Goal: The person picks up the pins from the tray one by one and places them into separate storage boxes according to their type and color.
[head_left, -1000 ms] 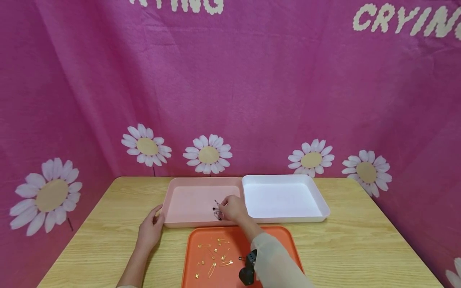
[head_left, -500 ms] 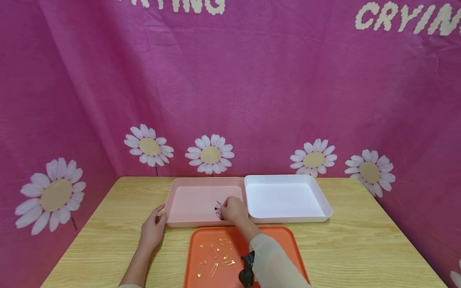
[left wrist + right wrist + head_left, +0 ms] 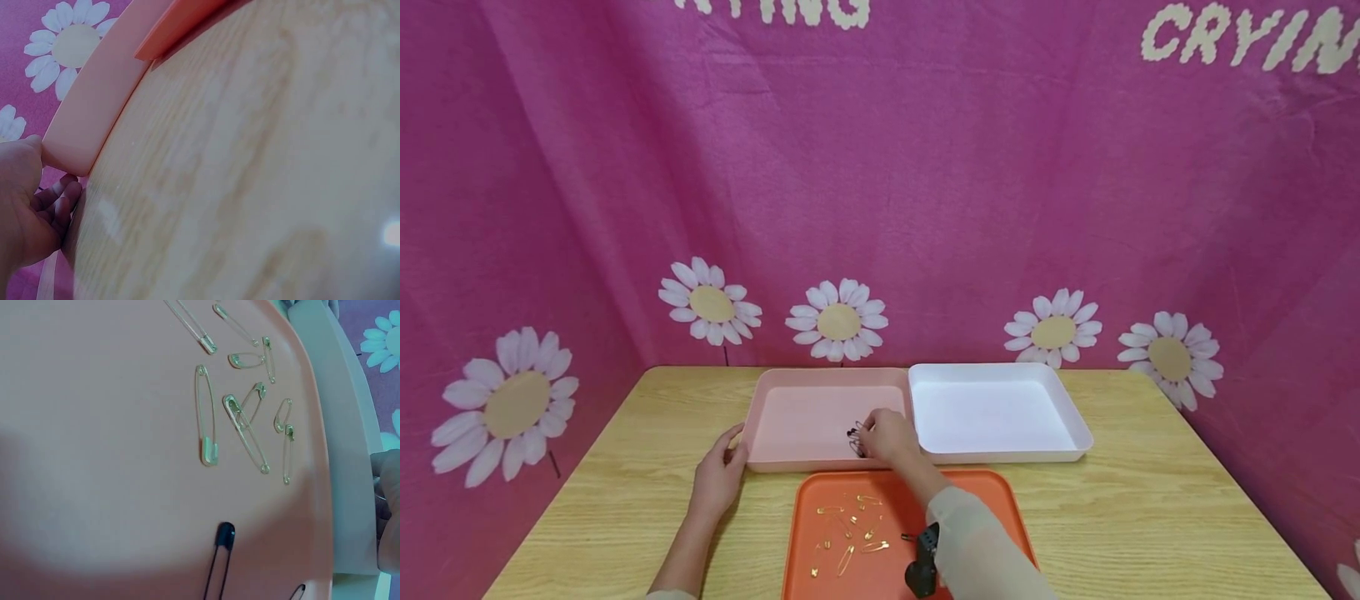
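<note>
Safety pins, black, lie inside the pink tray, beside my narrowed right hand; whether it grips, I cannot tell. My left hand loosely touches tray's left end. I should lower pins softly.

This looks like a small curtained-off corner or booth indoors; whether it belongs to a home, a studio or a workplace cannot be told. Magenta fabric fills the upper part of the head view and angles forward at its left and right edges, enclosing the surface on three sides. The cloth carries big white daisies across the middle and pale lettering, cut off by the frame, at the upper right. The surface is a light, wood-grained top with rounded far corners. A pink tray, a white tray and an orange tray give it the air of a tabletop workstation, and a black device sits at the sleeve's cuff, lower centre.
</note>
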Available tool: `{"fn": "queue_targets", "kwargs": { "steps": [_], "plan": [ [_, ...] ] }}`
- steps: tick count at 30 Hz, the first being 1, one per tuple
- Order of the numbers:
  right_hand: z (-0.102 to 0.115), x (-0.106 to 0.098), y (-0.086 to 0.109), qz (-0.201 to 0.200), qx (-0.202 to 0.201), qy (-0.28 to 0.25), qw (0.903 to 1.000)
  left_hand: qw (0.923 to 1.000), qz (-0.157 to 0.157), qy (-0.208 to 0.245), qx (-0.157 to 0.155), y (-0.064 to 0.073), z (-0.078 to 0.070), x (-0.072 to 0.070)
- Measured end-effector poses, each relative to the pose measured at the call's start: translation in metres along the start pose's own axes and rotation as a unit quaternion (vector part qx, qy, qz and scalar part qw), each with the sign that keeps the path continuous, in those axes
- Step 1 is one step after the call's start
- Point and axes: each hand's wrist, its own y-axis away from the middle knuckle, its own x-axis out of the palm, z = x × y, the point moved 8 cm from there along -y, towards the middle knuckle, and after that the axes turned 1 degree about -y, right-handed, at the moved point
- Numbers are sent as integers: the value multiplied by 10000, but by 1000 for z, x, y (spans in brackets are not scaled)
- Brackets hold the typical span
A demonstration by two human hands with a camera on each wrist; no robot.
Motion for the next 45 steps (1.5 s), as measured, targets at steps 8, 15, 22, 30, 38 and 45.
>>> {"fn": "queue_targets", "kwargs": {
  "steps": [8,15,22,30,38,45],
  "plan": [
    [10,-9,4,126,-410,-500,9978,9999,-84,-24,74,2,-2,-3],
    [14,-17,12,218,-618,-694,9954,10000,-54,-12,58,2,-2,-2],
    [16,-23,22,313,-755,-817,9933,10000,-1,-15,1,3,-2,-3],
    [21,-36,40,273,-1117,-814,9900,10000,-8,32,5,2,-2,-3],
    [7,-45,54,140,-1137,-712,9909,10000,-35,-8,14,2,-2,-3],
    [-8,-48,65,121,-1102,-736,9911,10000,-5,-29,-35,2,-2,-2]
  ]
}}
